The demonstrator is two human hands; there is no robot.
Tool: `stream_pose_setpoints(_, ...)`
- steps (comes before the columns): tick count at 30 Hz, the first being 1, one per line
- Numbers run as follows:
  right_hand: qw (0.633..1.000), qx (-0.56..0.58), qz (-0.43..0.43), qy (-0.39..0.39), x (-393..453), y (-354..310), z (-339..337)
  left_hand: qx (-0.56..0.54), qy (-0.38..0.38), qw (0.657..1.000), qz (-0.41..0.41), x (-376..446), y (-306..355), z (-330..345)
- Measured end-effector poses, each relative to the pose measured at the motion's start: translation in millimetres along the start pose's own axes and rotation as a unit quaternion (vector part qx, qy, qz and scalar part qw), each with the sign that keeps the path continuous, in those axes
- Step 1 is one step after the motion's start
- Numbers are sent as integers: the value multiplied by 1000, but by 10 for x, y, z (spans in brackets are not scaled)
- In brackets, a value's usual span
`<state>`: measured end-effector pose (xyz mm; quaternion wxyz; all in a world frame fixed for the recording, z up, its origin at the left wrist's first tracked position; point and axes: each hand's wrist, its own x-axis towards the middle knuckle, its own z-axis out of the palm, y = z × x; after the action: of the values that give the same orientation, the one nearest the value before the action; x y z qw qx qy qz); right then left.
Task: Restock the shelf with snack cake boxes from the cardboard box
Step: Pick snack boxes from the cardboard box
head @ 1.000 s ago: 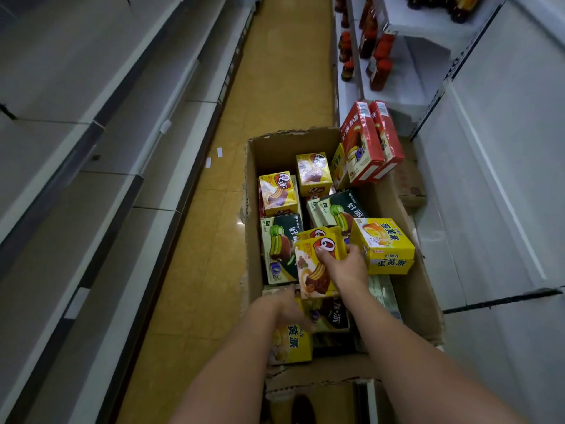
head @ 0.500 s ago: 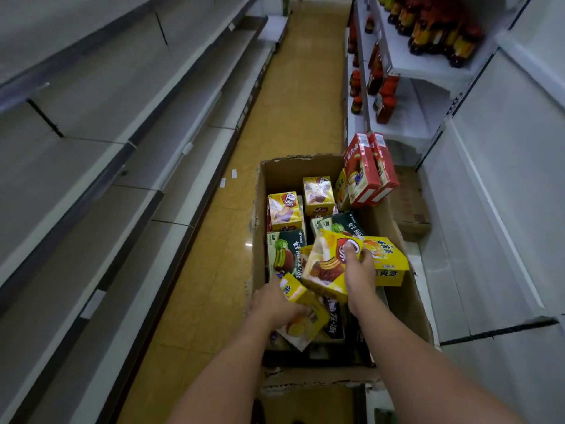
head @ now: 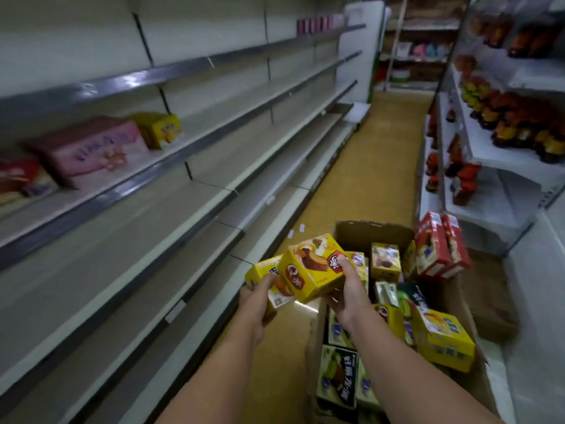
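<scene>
We've got both hands loaded: right hand [head: 347, 296] wrapped around a yellow chocolate-cake box [head: 315, 267], left hand [head: 255, 301] gripping a smaller yellow box [head: 265, 272] just beside it, both held up over the aisle floor left of the cardboard box [head: 370, 232]. Carton still holds plenty of mixed boxes. Left shelf [head: 128, 182] carries only a pink box [head: 88, 149], another yellow box [head: 162, 128] and a couple more at the frame edge. Judging by that, we're early: most restocking remains.

Shelf boxes [head: 88, 149] motion-blurred — the red one [head: 16, 175] cut off left.
</scene>
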<state>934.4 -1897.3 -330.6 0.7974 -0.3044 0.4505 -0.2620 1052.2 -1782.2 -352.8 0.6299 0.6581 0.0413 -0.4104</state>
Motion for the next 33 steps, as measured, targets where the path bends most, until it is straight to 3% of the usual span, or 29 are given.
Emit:
stream_pose_setpoints(4, 996, -76, 29, -45, -156, 169, 564, -68, 24, 997, 29, 16, 155, -450)
stream_pose_setpoints(13, 974, -142, 22, -176, -565, 682, 1882, -30, 99, 989, 108, -371, 804, -1480)
stream_pose_setpoints(20, 953, -215, -10, -214, -728, 1062, 2699, 16, 9, 996, 83, -734, 1365, -2379)
stream_pose_setpoints(24, 935, -252, -29, -246, -731, 1257, 3148, -51, -2, 993, 104, -655, 1493, -2792)
stream_pose_setpoints(27, 943, -246, -8, -225, -652, 1339, 3332, -124, -26, 987, 102, -550, 1563, -3069)
stream_pose_setpoints(33, 922, -316, 62, -214, -447, 1420, 3512, -188, -79, 975, 90, -272, 1568, -3224)
